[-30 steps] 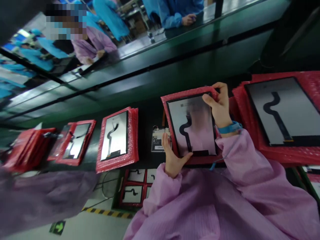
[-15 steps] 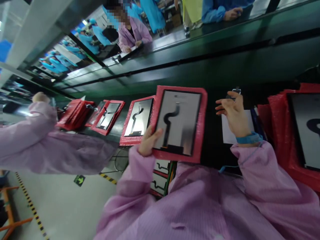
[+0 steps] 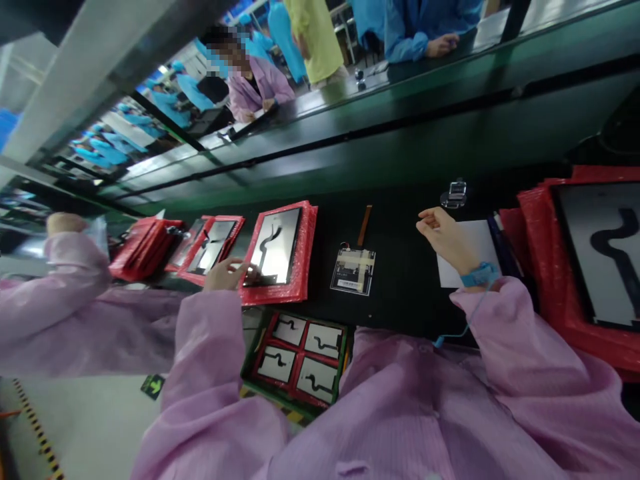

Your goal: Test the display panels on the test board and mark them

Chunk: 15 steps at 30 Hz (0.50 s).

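Observation:
My left hand [image 3: 226,274] is at the lower left corner of a screen panel [image 3: 278,250] with a black flex cable, which lies on red bubble wrap [image 3: 301,270]. Its fingers are partly curled; whether they grip the panel cannot be made out. My right hand [image 3: 444,235], with a blue wrist strap [image 3: 480,274], hovers over a white sheet [image 3: 450,273], fingers loosely apart and holding nothing. Between my hands a small circuit board [image 3: 353,269] with an orange ribbon [image 3: 365,225] lies on the black table [image 3: 400,293]. A small clear-and-metal item [image 3: 456,193] sits behind my right hand.
Red-wrapped panels are stacked at the right [image 3: 540,233] and further left [image 3: 145,247]. Below the table edge a green crate [image 3: 260,380] holds several panels. A person's mauve sleeve [image 3: 75,267] reaches in at the left. People sit beyond the green ledge [image 3: 390,127].
The red-wrapped panel my left hand held up is now down on the pile to the left, and that hand has moved left. The circuit board and crate have come into view. My right hand shifted slightly left.

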Each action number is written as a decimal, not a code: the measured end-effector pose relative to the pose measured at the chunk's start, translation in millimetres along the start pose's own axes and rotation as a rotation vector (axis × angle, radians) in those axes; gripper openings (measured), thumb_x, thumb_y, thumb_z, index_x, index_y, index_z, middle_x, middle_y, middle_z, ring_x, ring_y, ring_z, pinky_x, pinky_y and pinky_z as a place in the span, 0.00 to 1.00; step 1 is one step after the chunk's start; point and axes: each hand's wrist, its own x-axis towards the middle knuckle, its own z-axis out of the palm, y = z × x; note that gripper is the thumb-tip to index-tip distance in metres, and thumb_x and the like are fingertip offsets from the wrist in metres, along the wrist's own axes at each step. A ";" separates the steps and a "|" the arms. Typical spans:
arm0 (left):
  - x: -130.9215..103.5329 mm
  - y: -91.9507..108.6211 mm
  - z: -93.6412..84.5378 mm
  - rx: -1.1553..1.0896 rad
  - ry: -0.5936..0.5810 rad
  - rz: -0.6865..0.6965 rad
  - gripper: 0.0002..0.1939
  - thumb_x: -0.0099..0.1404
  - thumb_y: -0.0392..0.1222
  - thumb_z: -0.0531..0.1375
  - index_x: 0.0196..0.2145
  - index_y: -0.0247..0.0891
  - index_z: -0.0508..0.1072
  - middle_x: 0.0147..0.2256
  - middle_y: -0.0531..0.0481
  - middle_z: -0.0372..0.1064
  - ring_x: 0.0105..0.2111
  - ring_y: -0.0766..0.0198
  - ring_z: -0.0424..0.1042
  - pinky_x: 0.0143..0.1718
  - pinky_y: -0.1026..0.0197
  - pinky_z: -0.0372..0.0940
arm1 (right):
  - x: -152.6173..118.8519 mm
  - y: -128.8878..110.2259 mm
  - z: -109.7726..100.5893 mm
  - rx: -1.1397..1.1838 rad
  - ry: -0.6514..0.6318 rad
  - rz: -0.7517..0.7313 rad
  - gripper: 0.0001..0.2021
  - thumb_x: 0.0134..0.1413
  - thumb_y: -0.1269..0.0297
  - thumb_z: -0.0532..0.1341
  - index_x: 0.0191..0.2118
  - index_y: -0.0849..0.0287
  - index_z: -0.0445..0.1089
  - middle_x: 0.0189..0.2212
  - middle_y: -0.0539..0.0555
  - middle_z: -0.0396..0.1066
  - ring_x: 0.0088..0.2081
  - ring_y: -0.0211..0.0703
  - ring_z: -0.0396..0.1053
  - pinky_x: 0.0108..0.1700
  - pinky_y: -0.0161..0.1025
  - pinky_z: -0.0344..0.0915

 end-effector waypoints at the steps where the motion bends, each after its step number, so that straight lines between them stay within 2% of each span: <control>1: -4.6 -1.2 -0.8 0.034 0.059 0.002 0.22 0.50 0.60 0.71 0.24 0.41 0.70 0.18 0.60 0.58 0.25 0.66 0.57 0.42 0.56 0.65 | -0.3 -0.3 -0.6 -0.088 0.042 -0.034 0.08 0.57 0.62 0.59 0.42 0.56 0.67 0.38 0.58 0.71 0.43 0.53 0.69 0.50 0.56 0.68; 4: -21.8 6.2 5.6 0.088 0.171 0.047 0.13 0.53 0.52 0.67 0.24 0.43 0.70 0.23 0.57 0.60 0.26 0.63 0.58 0.45 0.50 0.65 | 3.0 0.2 -4.3 -0.374 0.279 -0.112 0.12 0.57 0.67 0.58 0.47 0.60 0.68 0.48 0.65 0.69 0.54 0.62 0.63 0.59 0.63 0.60; 7: -46.9 43.2 24.1 0.076 0.133 0.207 0.07 0.58 0.50 0.62 0.31 0.47 0.74 0.31 0.55 0.67 0.26 0.62 0.65 0.35 0.54 0.67 | 14.0 8.0 -13.8 -0.496 0.502 -0.101 0.24 0.59 0.64 0.59 0.60 0.64 0.61 0.58 0.69 0.61 0.59 0.67 0.56 0.62 0.66 0.54; 9: -67.1 84.4 36.0 -0.015 0.014 0.324 0.10 0.62 0.51 0.60 0.36 0.46 0.77 0.36 0.52 0.72 0.27 0.62 0.69 0.29 0.57 0.68 | 23.6 17.9 -21.9 -0.499 0.529 -0.102 0.31 0.60 0.61 0.59 0.66 0.66 0.54 0.59 0.70 0.59 0.60 0.66 0.56 0.63 0.65 0.54; 11: -88.3 129.2 42.3 -0.153 -0.123 0.493 0.12 0.66 0.51 0.58 0.37 0.43 0.78 0.37 0.48 0.75 0.34 0.58 0.74 0.34 0.54 0.71 | 31.8 29.1 -28.3 -0.504 0.465 -0.124 0.33 0.62 0.61 0.57 0.70 0.64 0.51 0.58 0.69 0.60 0.59 0.63 0.58 0.62 0.63 0.56; 13: -110.5 165.4 41.2 -0.339 -0.354 0.678 0.16 0.68 0.55 0.56 0.35 0.45 0.79 0.34 0.45 0.77 0.36 0.54 0.76 0.36 0.50 0.73 | 36.9 38.4 -31.3 -0.513 0.387 -0.129 0.30 0.64 0.62 0.55 0.70 0.60 0.53 0.55 0.67 0.62 0.57 0.62 0.60 0.61 0.63 0.58; 15: -134.5 184.8 33.6 -0.499 -0.549 0.836 0.22 0.65 0.65 0.52 0.32 0.53 0.80 0.29 0.44 0.76 0.30 0.51 0.76 0.29 0.46 0.73 | 38.7 43.6 -31.3 -0.530 0.354 -0.123 0.28 0.65 0.61 0.53 0.69 0.57 0.58 0.54 0.66 0.63 0.55 0.62 0.61 0.59 0.63 0.60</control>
